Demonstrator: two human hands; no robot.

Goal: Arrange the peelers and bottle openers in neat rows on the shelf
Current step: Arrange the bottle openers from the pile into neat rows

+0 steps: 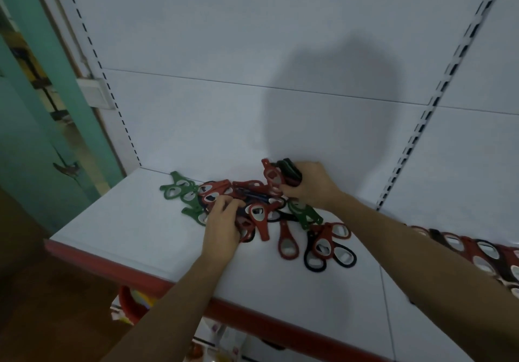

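- Shelf, white with a red front edge, carries a loose pile of bottle openers toward its back, near the wall.
- Green openers lie at the pile's left edge; red and black ones spread from the pile toward the shelf's front.
- Left hand rests on the pile's near side, fingers curled down among the red openers; whether they grip one I cannot tell.
- Right hand sits at the pile's far right, fingers closed around a stack of dark openers, with a red opener upright against it.
- A row of openers lines the shelf's right end.
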